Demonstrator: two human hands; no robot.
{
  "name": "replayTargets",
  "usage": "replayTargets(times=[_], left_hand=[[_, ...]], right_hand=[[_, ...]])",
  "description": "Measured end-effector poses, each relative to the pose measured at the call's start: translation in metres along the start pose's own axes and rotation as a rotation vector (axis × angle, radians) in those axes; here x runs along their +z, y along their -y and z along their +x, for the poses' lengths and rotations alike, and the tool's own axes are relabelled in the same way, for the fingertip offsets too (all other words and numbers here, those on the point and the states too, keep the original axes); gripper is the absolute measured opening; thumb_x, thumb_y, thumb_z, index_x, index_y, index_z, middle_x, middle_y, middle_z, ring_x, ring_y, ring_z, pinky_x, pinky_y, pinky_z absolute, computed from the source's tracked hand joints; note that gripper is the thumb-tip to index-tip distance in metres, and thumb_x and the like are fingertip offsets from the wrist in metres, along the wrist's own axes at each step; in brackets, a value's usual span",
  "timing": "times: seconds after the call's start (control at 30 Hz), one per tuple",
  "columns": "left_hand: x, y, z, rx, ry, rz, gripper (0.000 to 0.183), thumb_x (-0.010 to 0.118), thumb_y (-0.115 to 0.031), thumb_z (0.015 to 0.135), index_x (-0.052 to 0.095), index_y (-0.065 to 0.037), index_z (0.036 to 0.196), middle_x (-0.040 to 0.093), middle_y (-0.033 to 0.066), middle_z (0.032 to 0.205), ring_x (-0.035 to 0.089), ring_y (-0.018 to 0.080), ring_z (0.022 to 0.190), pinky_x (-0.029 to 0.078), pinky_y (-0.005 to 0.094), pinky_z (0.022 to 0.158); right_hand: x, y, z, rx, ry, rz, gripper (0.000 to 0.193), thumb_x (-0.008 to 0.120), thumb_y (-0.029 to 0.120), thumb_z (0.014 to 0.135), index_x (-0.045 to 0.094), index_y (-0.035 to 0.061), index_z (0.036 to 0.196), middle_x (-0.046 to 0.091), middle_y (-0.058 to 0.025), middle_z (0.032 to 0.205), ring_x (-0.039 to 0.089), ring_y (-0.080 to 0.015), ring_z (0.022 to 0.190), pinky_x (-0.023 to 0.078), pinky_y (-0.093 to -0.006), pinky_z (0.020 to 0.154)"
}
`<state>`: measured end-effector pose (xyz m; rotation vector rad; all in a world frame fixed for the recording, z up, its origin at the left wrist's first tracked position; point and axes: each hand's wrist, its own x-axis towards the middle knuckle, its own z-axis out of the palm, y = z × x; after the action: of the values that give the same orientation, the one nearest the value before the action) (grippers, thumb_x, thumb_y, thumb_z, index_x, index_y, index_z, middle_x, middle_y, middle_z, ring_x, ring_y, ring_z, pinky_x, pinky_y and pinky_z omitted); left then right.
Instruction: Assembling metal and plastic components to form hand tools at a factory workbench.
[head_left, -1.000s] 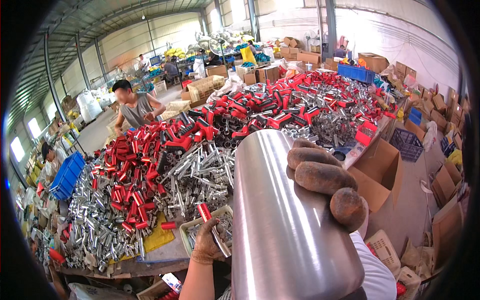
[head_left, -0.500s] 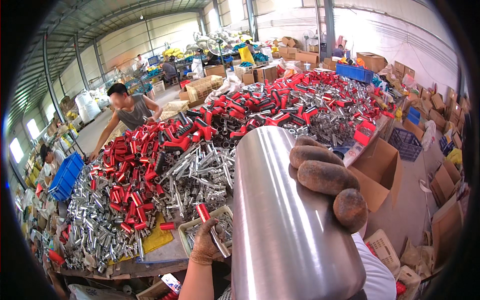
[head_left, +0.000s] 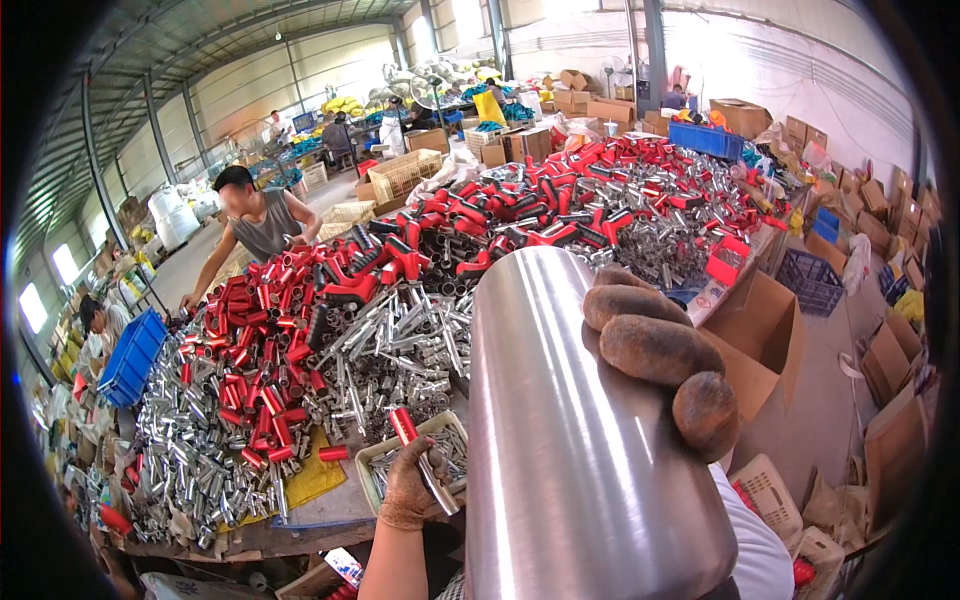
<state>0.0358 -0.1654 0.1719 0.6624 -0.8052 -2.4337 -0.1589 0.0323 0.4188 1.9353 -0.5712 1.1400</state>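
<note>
Large and close in the head view, a smooth silver metal cylinder (head_left: pixel 560 430) fills the lower middle. My right hand (head_left: pixel 655 350), in a dark-stained glove, wraps its fingers round the cylinder's right side; its thumb is hidden. Lower left of it, my gloved left hand (head_left: pixel 406 492) is closed round a slim red-and-silver metal tube (head_left: pixel 403 424), held tilted with the red end up. Beside that hand stands a pale plastic basket (head_left: pixel 366 474) of silver metal parts, partly covered by the cylinder. Red tubes (head_left: pixel 270 340) and loose silver parts (head_left: pixel 190 440) are heaped on the table beyond.
Red-and-black handles (head_left: pixel 405 255) lie piled further back. Across the heap at left, a person (head_left: pixel 265 225) reaches into it near a blue bin (head_left: pixel 133 355). An open cardboard box (head_left: pixel 755 335) and a dark crate (head_left: pixel 808 283) stand at right.
The view has shifted very slightly. Both hands keep their hold, and the cylinder and the tube stay nearly in place.
</note>
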Motion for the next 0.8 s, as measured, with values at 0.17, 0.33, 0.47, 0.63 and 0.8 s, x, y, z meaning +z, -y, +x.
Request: replayTargets(times=[0.17,0.33,0.47,0.63,0.8], left_hand=[[-0.008,0.0,0.003,-0.016,-0.034,0.009,0.019,0.066,-0.023,0.084,0.057,-0.007,0.088,0.056,0.0052,0.062,0.056,0.0204,0.051,0.049,0.0326,0.047],[0.004,-0.001,-0.002,-0.021,-0.008,0.003,0.017,0.065,-0.023,0.084,0.057,-0.008,0.089,0.055,0.0047,0.062,0.055,0.0199,0.051,0.048,0.0328,0.047],[-0.007,0.001,0.004,-0.011,-0.036,-0.003,0.018,0.064,-0.024,0.085,0.057,-0.008,0.09,0.054,0.0042,0.062,0.054,0.019,0.051,0.047,0.0327,0.048],[-0.002,0.001,0.001,-0.004,-0.054,0.035,0.018,0.064,-0.024,0.084,0.058,-0.009,0.09,0.054,0.0039,0.062,0.053,0.0186,0.051,0.047,0.0325,0.048],[0.005,-0.002,-0.003,-0.011,-0.069,0.038,0.019,0.065,-0.024,0.084,0.058,-0.009,0.09,0.054,0.0041,0.061,0.054,0.0188,0.051,0.047,0.0328,0.047]], right_hand=[[-0.004,0.013,0.015,0.118,-0.018,0.024,0.041,0.069,0.02,0.076,0.053,0.0142,0.113,0.059,-0.0188,0.118,0.057,-0.0368,0.113,0.041,-0.0541,0.098],[0.006,-0.013,-0.018,-0.058,-0.093,-0.018,0.041,0.069,0.021,0.078,0.053,0.0146,0.115,0.059,-0.0183,0.12,0.057,-0.0359,0.114,0.041,-0.0534,0.099],[0.013,0.006,-0.006,0.095,-0.231,-0.03,0.046,0.073,0.02,0.076,0.051,0.0145,0.116,0.06,-0.0172,0.117,0.058,-0.0344,0.112,0.042,-0.0522,0.099],[0.023,0.038,0.017,0.295,-0.398,-0.049,0.053,0.079,0.02,0.073,0.05,0.0144,0.117,0.061,-0.0159,0.113,0.06,-0.0324,0.109,0.043,-0.0507,0.1],[0.034,0.035,0.02,0.316,-0.526,-0.069,0.063,0.085,0.019,0.067,0.048,0.0144,0.118,0.062,-0.014,0.107,0.062,-0.0303,0.105,0.044,-0.0492,0.099]])
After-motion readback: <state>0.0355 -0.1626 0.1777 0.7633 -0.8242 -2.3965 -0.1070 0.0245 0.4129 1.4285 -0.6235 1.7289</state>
